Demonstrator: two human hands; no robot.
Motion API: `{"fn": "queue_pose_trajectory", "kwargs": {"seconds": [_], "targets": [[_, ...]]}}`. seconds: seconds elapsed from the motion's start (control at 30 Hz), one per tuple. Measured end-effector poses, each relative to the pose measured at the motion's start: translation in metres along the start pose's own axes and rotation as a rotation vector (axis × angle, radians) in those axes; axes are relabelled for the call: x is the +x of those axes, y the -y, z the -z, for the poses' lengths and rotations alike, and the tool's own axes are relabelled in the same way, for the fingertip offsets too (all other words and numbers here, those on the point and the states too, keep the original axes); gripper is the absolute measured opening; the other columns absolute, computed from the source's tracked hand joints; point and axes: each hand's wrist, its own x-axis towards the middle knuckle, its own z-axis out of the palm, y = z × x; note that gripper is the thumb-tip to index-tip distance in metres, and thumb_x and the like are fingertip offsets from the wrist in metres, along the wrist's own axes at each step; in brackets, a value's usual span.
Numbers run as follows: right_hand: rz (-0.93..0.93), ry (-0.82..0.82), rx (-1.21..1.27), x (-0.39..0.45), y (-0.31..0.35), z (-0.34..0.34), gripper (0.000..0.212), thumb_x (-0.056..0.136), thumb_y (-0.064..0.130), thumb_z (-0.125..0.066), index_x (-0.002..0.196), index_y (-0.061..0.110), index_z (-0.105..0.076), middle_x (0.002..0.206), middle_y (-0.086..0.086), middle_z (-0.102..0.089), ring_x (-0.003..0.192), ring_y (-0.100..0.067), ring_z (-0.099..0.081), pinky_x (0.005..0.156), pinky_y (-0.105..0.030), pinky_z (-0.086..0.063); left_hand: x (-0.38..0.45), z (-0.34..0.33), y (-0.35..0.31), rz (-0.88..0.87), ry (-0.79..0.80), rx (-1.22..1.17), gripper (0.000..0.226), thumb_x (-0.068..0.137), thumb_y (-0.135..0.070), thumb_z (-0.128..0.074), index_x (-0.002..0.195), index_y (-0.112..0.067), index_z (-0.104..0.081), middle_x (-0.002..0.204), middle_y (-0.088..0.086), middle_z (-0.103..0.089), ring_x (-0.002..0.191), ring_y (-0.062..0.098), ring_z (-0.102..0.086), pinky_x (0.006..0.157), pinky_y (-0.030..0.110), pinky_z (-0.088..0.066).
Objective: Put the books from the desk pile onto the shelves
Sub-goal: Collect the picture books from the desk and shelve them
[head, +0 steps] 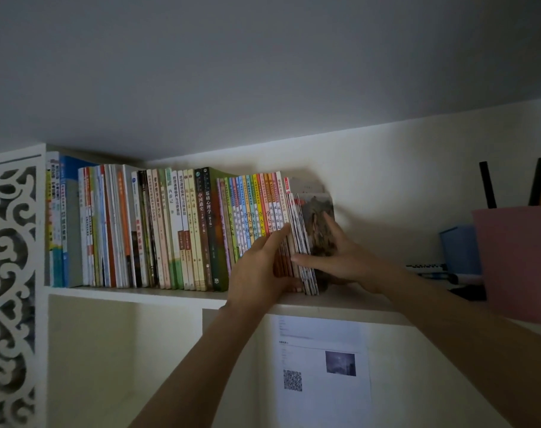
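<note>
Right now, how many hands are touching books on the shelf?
2. The left hand presses on the spines at the row's right end; the right hand holds the thin books beside it. Fingers partly hidden.

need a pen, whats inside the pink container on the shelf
Dark and orange stick-like items poke out of the pink container at the shelf's right end; its opaque wall hides everything lower down.

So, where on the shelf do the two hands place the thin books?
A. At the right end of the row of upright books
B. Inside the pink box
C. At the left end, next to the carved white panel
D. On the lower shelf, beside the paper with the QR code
A: the left hand and right hand hold the thin books at the right end of the row of upright books.
</note>
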Motion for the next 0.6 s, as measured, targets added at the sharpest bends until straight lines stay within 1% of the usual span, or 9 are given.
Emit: {"fn": "queue_pose_trajectory", "kwargs": {"seconds": [0.03, 0.1, 0.17, 0.23, 0.3, 0.37, 0.43, 0.5, 0.6], "targets": [[-0.01, 0.025, -0.027, 0.0, 0.0, 0.0, 0.133, 0.048, 0.061, -0.088, 0.149, 0.049, -0.004, 0.147, 0.012, -0.044, 0.13, -0.014, -0.048, 0.106, -0.038, -0.044, 0.0, 0.001, 0.001, -0.002, 0.016, -0.011, 0.1, 0.067, -0.031, -0.086, 0.149, -0.03, -0.029, 0.138, -0.001, -0.053, 0.12, 0.019, -0.055, 0.095, 0.036, -0.052], [-0.024, 0.054, -0.03, -0.002, 0.001, 0.003, 0.129, 0.048, 0.06, -0.089, 0.148, 0.053, -0.006, 0.148, 0.013, -0.043, 0.13, -0.015, -0.048, 0.106, -0.041, -0.045, -0.002, 0.003, 0.002, 0.007, 0.058, -0.125, 0.1, 0.068, -0.03, -0.086, 0.149, -0.031, -0.028, 0.137, -0.002, -0.05, 0.121, 0.019, -0.052, 0.098, 0.038, -0.05], [-0.027, 0.071, 0.047, -0.004, 0.002, 0.008, 0.124, 0.051, 0.053, -0.091, 0.146, 0.055, -0.012, 0.144, 0.011, -0.048, 0.126, -0.015, -0.052, 0.104, -0.043, -0.047, -0.005, 0.003, 0.001, -0.005, 0.079, -0.254, 0.094, 0.073, -0.026, -0.083, 0.149, -0.032, -0.029, 0.136, -0.004, -0.048, 0.121, 0.014, -0.048, 0.102, 0.035, -0.046], [-0.029, 0.07, 0.118, -0.006, 0.003, 0.011, 0.12, 0.053, 0.047, -0.09, 0.146, 0.055, -0.016, 0.139, 0.009, -0.052, 0.123, -0.015, -0.054, 0.1, -0.044, -0.05, -0.006, 0.003, 0.0, -0.026, 0.095, -0.296, 0.089, 0.077, -0.026, -0.079, 0.15, -0.033, -0.029, 0.137, -0.005, -0.047, 0.121, 0.006, -0.043, 0.104, 0.029, -0.041], [0.007, 0.043, 0.102, -0.009, 0.004, 0.011, 0.112, 0.061, 0.04, -0.088, 0.147, 0.052, -0.017, 0.138, 0.008, -0.053, 0.122, -0.014, -0.054, 0.097, -0.04, -0.052, -0.006, 0.001, 0.0, -0.028, 0.105, -0.289, 0.091, 0.076, -0.024, -0.08, 0.15, -0.034, -0.027, 0.138, -0.006, -0.046, 0.122, 0.006, -0.042, 0.104, 0.028, -0.04], [0.056, 0.025, 0.034, -0.009, 0.005, 0.007, 0.104, 0.072, 0.034, -0.083, 0.149, 0.049, -0.016, 0.14, 0.011, -0.049, 0.123, -0.011, -0.052, 0.096, -0.034, -0.051, -0.005, 0.0, -0.001, -0.03, 0.081, -0.255, 0.095, 0.073, -0.02, -0.083, 0.149, -0.033, -0.028, 0.14, -0.006, -0.047, 0.125, 0.011, -0.045, 0.104, 0.032, -0.043], [0.071, 0.022, -0.02, -0.009, 0.007, 0.005, 0.1, 0.076, 0.035, -0.08, 0.15, 0.049, -0.014, 0.142, 0.013, -0.044, 0.125, -0.01, -0.049, 0.097, -0.031, -0.049, -0.005, -0.001, -0.002, -0.026, 0.052, -0.216, 0.097, 0.07, -0.021, -0.085, 0.148, -0.033, -0.029, 0.137, -0.004, -0.049, 0.122, 0.015, -0.05, 0.1, 0.036, -0.049], [0.058, 0.041, -0.021, -0.011, 0.008, 0.003, 0.097, 0.077, 0.04, -0.078, 0.147, 0.055, -0.012, 0.147, 0.013, -0.04, 0.13, -0.012, -0.046, 0.101, -0.035, -0.047, -0.006, 0.0, -0.001, -0.034, 0.041, -0.181, 0.104, 0.068, -0.026, -0.086, 0.15, -0.038, -0.024, 0.135, -0.002, -0.049, 0.116, 0.017, -0.053, 0.095, 0.036, -0.052], [0.093, 0.074, -0.066, -0.016, 0.007, 0.002, 0.092, 0.082, 0.04, -0.073, 0.147, 0.056, -0.009, 0.156, 0.015, -0.025, 0.138, -0.013, -0.035, 0.11, -0.039, -0.04, -0.006, 0.002, 0.0, -0.03, 0.084, -0.121, 0.107, 0.07, -0.034, -0.083, 0.151, -0.043, -0.013, 0.14, -0.001, -0.046, 0.123, 0.018, -0.049, 0.099, 0.038, -0.047]]}}
